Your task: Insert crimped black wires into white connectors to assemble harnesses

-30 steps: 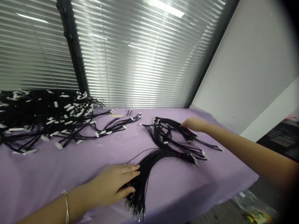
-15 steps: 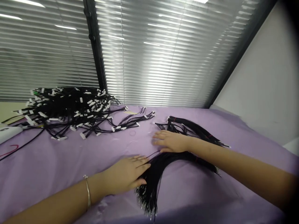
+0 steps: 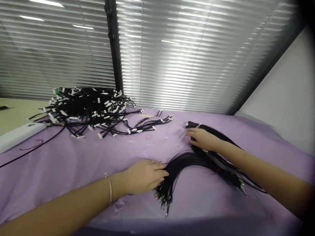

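Note:
A curved bundle of black wires [image 3: 183, 164] with bare metal tips lies on the purple cloth. My left hand [image 3: 147, 177] rests at its near left end, fingers stretched out against the wires just above the tips. Farther back, my right hand [image 3: 205, 139] lies over a second bundle of black wires [image 3: 219, 133], palm down with its fingers apart. That bundle runs from behind the fingers toward the right, partly covered by my hand and forearm. A red tie [image 3: 218, 170] circles the front bundle near its right end.
A large heap of black cables [image 3: 86, 103] with white connectors stands at the back left against the blinds. Several of its cables spread toward the middle. A white device [image 3: 22, 136] with a black cord lies at far left, near a red strand [image 3: 31, 146].
My right hand has shifted back from the front bundle onto the rear wires. My left hand stays at the front bundle's tips. The view has turned slightly left.

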{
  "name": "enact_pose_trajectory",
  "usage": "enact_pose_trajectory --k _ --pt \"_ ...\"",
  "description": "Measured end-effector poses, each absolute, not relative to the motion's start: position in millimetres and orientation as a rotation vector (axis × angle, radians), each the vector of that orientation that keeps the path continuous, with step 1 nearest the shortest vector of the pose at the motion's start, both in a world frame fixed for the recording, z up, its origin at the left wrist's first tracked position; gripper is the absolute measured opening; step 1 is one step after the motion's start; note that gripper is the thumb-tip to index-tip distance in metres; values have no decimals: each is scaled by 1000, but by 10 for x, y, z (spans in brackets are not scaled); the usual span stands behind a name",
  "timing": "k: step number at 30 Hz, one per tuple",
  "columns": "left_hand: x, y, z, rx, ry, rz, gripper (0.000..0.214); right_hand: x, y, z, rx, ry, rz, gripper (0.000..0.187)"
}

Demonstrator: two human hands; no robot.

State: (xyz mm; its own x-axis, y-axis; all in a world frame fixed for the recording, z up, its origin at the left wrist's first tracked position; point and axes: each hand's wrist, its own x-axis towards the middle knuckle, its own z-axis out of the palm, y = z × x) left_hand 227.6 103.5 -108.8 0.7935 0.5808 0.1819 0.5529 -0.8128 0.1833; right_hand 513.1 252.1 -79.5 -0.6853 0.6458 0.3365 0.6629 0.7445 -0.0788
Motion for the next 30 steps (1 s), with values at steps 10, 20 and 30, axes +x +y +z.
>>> enact_pose_trajectory --k 10,20,30 --pt "2208 1039 -1093 2899 696 501 35 3462 3235 -755 -895 -2934 -316 40" --pt "2204 1036 -1067 2418 863 794 29 3357 3298 -652 -1041 -2850 -296 29" --pt "2140 1353 -986 803 786 1386 22 3744 2469 -211 -851 -2876 -263 29"
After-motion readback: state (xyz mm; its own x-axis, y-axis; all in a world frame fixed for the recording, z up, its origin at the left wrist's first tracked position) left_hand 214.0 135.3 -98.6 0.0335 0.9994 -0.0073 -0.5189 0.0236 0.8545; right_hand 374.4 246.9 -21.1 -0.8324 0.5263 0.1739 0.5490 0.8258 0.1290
